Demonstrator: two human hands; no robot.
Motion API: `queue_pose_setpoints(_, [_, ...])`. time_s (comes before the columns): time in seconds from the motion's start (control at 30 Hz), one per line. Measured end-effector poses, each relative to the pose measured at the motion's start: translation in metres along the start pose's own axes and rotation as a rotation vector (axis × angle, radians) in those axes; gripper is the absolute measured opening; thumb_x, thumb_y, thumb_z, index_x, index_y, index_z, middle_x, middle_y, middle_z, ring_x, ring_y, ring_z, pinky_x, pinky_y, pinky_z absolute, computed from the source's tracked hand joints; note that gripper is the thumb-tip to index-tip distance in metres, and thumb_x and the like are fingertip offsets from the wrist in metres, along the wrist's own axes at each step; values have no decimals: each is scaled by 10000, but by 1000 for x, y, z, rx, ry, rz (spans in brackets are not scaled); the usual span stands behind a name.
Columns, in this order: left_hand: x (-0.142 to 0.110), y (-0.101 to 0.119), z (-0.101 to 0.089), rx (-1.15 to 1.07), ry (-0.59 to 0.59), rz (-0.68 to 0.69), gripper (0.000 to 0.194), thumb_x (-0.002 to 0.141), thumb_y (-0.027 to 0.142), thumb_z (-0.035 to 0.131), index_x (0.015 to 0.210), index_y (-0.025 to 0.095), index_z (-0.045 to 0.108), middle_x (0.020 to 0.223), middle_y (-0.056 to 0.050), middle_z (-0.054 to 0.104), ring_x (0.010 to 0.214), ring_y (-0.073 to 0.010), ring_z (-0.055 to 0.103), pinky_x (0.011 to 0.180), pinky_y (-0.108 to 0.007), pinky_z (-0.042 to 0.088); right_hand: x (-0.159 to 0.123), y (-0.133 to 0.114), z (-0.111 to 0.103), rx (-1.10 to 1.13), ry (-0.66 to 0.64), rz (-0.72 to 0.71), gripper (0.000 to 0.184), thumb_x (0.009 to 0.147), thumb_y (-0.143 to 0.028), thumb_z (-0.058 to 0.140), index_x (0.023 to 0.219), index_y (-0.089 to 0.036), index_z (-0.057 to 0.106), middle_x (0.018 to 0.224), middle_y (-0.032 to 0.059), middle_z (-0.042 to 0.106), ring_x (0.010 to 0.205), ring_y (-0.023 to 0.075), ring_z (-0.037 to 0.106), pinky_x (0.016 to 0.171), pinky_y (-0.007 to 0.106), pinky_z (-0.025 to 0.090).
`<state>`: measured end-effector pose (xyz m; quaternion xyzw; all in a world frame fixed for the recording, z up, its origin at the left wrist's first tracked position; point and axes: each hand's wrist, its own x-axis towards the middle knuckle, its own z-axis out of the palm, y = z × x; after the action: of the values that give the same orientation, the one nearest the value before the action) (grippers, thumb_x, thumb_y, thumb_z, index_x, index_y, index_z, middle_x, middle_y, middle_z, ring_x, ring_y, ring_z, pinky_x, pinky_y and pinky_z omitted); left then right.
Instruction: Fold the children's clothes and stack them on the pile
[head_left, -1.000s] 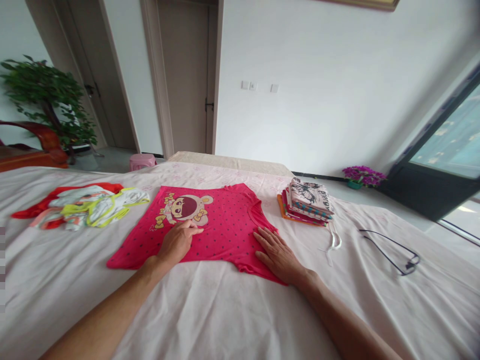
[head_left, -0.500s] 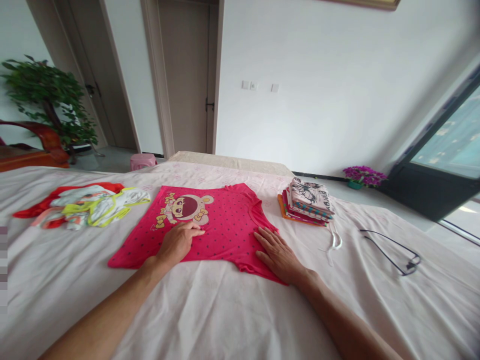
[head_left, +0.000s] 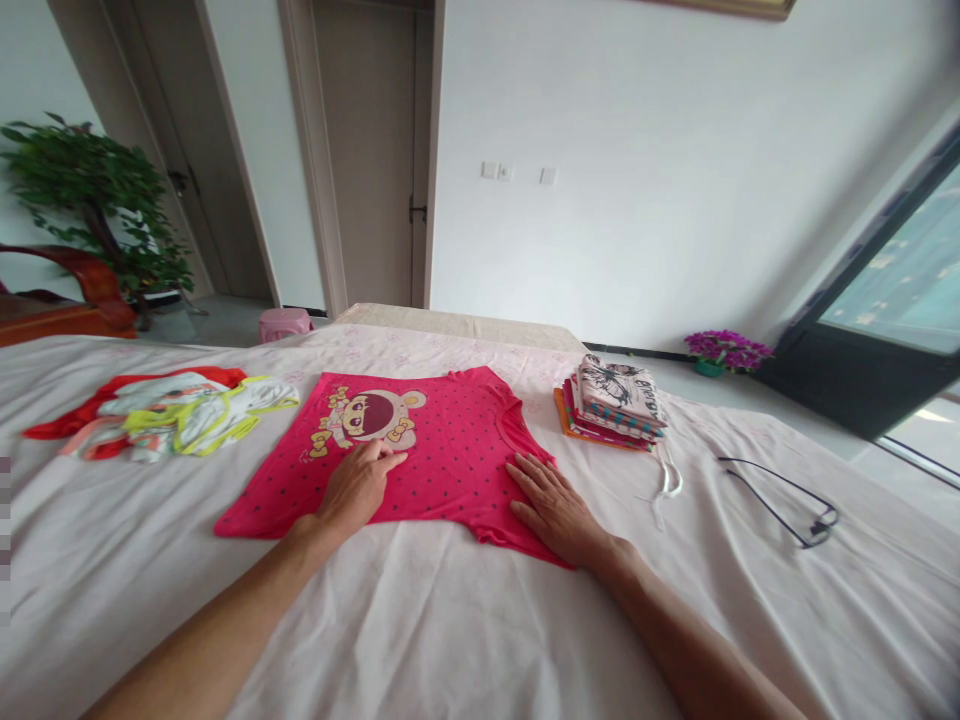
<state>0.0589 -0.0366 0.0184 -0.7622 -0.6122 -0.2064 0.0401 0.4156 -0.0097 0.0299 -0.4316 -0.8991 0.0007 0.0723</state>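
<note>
At the far left, a loose pile (head_left: 214, 412) of red, pale and yellow-edged clothes lay crumpled on the sheet (head_left: 390, 625), apart from the shirt (head_left: 450, 455). The shirt, pink with dark dots, was spread out flat, its hem toward the left and its neckline toward the right. A cartoon print (head_left: 369, 418) showed on its left half.

The left hand (head_left: 358, 490) rested on the shirt's near side, just below the print. Its fingers (head_left: 393, 462) were partly curled, the index reaching out to the right and the others bent in more. They touched the fabric, but whether they had a fold of it pinched could not be told. The left forearm came up from the lower left, slanting inward to the wrist at the shirt's near edge.

The right hand (head_left: 561, 512) lay palm down near the neckline and the near sleeve. Its fingers (head_left: 534, 478) were extended and only slightly parted, the thumb set away from them; they pressed on the cloth without gripping it. The right forearm slanted in from the lower right.

Beyond the right hand stood a stack (head_left: 621, 395) of folded clothes, orange at the bottom and white with dark print on top. A white cord (head_left: 670, 482) trailed from it onto the sheet. Farther right lay dark-framed glasses (head_left: 817, 528), arms unfolded.
</note>
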Motion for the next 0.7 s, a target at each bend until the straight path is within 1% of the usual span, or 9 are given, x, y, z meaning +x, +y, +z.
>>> queue_pose_setpoints(0.23, [2,-10,3,-130,-1,34,470,890,42,422,1171,276,718,1070,-64,641,1015,-187,583,932,-326,472,0,-1,-1,10,16,-3,616,1011,-551,286,1539,-235,300,1595,69,275,1480,243,218,1215,481,191])
queue_pose_setpoints(0.4, [1,-12,5,-155,-10,51,492,868,12,427,1125,294,737,1094,-49,643,1034,-178,580,944,-317,468,0,0,-1,12,10,-2,617,1010,-558,284,1540,-243,296,1598,68,269,1483,249,205,1213,495,191])
queue_pose_setpoints(0.47, [2,-11,5,-155,3,45,499,867,7,421,1163,278,718,1086,-53,647,1031,-180,584,948,-321,469,0,0,0,14,12,-5,612,1011,-554,287,1541,-249,293,1599,65,266,1483,249,206,1213,496,190])
queue_pose_setpoints(0.57, [3,-8,6,-159,37,5,496,869,6,407,1234,211,673,1089,-75,646,1044,-189,590,972,-333,467,0,0,0,12,17,-6,613,1012,-552,284,1541,-243,293,1597,67,269,1481,247,213,1214,492,189])
queue_pose_setpoints(0.63, [3,-6,6,-161,48,-26,473,865,9,416,1220,183,677,1094,-86,641,1049,-194,596,979,-334,470,0,-1,-1,7,17,-4,616,1012,-555,278,1540,-238,296,1596,69,272,1481,245,214,1214,488,190])
queue_pose_setpoints(0.7, [3,-5,5,-158,47,-36,455,861,16,433,1184,194,697,1091,-82,641,1042,-195,601,974,-334,477,1,-1,-2,2,7,-4,619,1013,-555,269,1539,-230,299,1598,70,266,1482,243,209,1216,486,188])
